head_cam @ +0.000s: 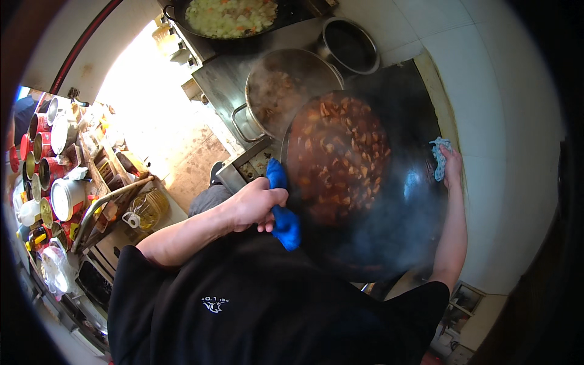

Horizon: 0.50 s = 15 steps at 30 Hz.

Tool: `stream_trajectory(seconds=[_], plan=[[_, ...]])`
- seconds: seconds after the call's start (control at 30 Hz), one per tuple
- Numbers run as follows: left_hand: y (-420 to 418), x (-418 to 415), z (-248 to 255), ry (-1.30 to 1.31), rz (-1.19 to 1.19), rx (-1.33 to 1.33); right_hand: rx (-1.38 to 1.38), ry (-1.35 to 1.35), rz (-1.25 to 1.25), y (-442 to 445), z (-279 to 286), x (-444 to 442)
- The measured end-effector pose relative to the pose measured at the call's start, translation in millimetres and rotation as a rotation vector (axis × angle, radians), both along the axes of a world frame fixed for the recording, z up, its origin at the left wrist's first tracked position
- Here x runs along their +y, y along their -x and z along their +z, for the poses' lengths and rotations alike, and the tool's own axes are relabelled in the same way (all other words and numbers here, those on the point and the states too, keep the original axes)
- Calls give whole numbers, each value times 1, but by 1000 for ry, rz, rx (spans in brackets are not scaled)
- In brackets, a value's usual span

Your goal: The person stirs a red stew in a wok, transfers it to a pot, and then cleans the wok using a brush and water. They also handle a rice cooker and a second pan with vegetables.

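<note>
A large dark wok [413,216] stands before me, tilted toward the steel stockpot [248,116]. Red-brown stew with chunks [342,159] has gathered on its left side, leaving the right wall bare. My left hand [255,205] grips a bright blue cloth [285,223] at the wok's left rim. At the opposite rim, my right hand [451,164] clasps a pale blue patterned cloth [439,159]. Beside the wok's upper left, the stockpot holds chunky brown food [278,93]. Steam blurs both vessels, and whether the wok's base touches the stove is hidden.
An empty-looking metal pot [351,45] stands behind, near the tiled wall [479,105]. Farther off, a pan [178,20] holds diced vegetables [230,16]. To my left are a cart rail [102,203], an oil jug [150,207] and several tins [48,171].
</note>
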<state>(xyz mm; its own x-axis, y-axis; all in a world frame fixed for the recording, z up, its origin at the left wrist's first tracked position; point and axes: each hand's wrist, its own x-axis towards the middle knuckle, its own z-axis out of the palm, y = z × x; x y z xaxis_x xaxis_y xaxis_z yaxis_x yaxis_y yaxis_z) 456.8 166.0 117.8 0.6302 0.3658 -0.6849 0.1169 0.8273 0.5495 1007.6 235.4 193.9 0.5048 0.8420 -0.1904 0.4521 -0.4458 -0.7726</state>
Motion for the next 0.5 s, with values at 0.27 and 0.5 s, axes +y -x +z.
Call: stream_trajectory(seconds=[0.27, 0.5], plan=[[14, 19, -6, 98, 8, 1, -62, 73, -11, 20, 14, 11], [20, 31, -22, 122, -18, -81, -79, 139, -59, 26, 25, 20]])
